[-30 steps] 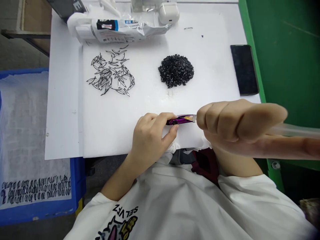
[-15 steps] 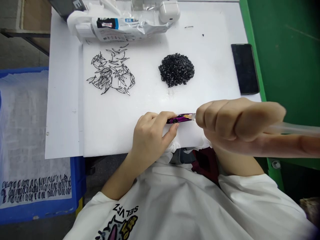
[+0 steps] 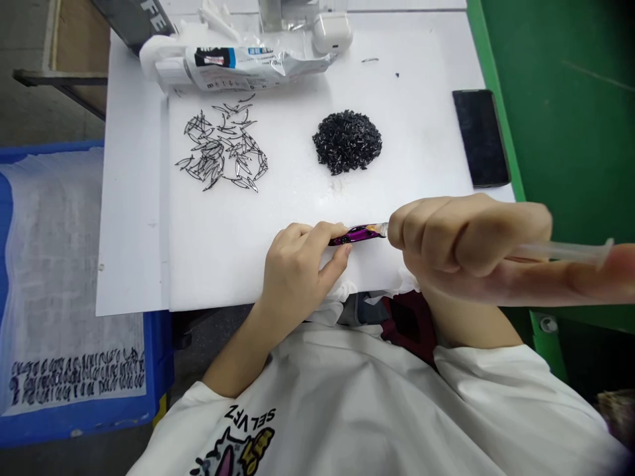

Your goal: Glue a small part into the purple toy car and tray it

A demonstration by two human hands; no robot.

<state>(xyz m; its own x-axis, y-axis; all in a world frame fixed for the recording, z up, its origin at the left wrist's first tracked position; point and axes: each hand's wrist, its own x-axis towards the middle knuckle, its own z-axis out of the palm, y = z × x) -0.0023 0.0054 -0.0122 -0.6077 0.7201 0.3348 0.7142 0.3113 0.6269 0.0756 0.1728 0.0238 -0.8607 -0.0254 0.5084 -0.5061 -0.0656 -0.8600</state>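
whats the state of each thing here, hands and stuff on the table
left hand, closed on the purple piece
right hand, closed around the clear syringe
purple piece, glossy, pinched in the left hand
clear syringe, tip at the purple piece's end
small black pieces, heaped in a mound
leaf-shaped pieces, loose, scattered, overlapping
foil pouch, crumpled
black phone, lying flat, screen dark
white earbud case, lid shut

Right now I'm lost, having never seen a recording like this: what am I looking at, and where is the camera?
The view comes from a camera worn on a person's head, looking down at their own two bare hands. On and around a white board lie a mound of tiny black pieces, a loose scatter of slim curved pieces, a dark phone and a foil pouch. The left hand pinches a small glossy purple piece. The right hand grips what looks like a clear syringe, its tip against that piece's end.
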